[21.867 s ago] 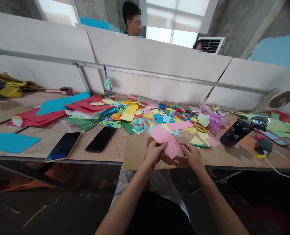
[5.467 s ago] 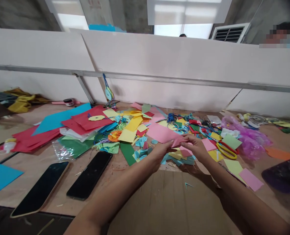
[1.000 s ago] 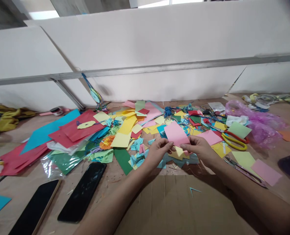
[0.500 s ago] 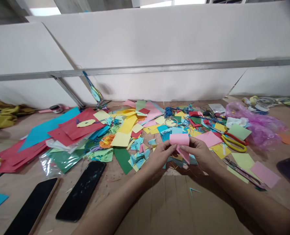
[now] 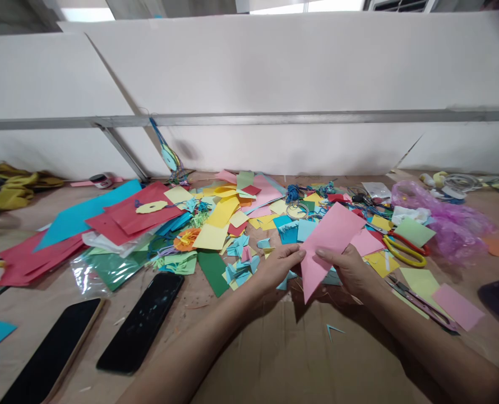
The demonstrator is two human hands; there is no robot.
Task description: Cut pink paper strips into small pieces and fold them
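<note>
A pink sheet of paper (image 5: 327, 241) is held above the cardboard sheet (image 5: 291, 359), turned like a diamond with one corner pointing down. My left hand (image 5: 277, 268) pinches its left edge with thumb and fingers closed. My right hand (image 5: 348, 268) grips its lower right side, fingers behind the sheet and thumb in front. Both hands hover just in front of the heap of coloured paper scraps (image 5: 241, 224).
Two dark phones (image 5: 142, 321) (image 5: 50, 359) lie at the near left. Red (image 5: 127, 216) and blue (image 5: 85, 213) sheets lie at left. Yellow-handled scissors (image 5: 401, 252), a craft knife (image 5: 417, 303), a pink square (image 5: 457, 297) and a purple plastic bag (image 5: 443, 216) lie at right. A white partition (image 5: 275, 84) backs the table.
Half a second ago the pink paper was curled over between my fingers; now it is opened out flat and turned to a diamond. My hands have moved slightly apart.
</note>
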